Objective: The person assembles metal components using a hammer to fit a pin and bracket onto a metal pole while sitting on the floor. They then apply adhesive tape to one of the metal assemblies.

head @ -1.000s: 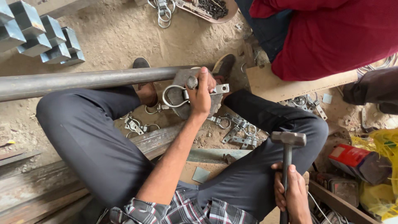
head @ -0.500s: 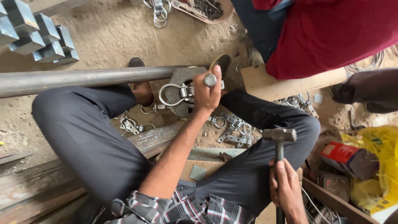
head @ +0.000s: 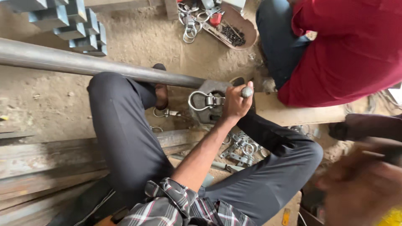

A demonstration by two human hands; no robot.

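My left hand (head: pixel 233 105) reaches forward between my knees and pinches a short round-headed metal pin (head: pixel 247 91). The pin stands beside a shiny ring-shaped clamp (head: pixel 200 100) that rests on a grey metal block (head: pixel 209 88) at the end of a long steel pipe (head: pixel 83 62). My right hand (head: pixel 356 192) is a blur at the lower right, raised close to the camera. It grips a hammer, of which only a dark smear (head: pixel 387 155) shows.
A person in a red shirt (head: pixel 347 50) crouches at the upper right, behind a wooden board (head: pixel 293 114). A tray of small hardware (head: pixel 234 31) lies at the top. Square steel tube offcuts (head: pixel 71 21) sit top left. Loose clamps (head: pixel 243 148) lie under my leg, and planks (head: pixel 42 159) at left.
My left hand has shifted from the clamp body to pinching the pin upright at its right side. My right hand has swung the hammer up toward the camera and is now blurred.
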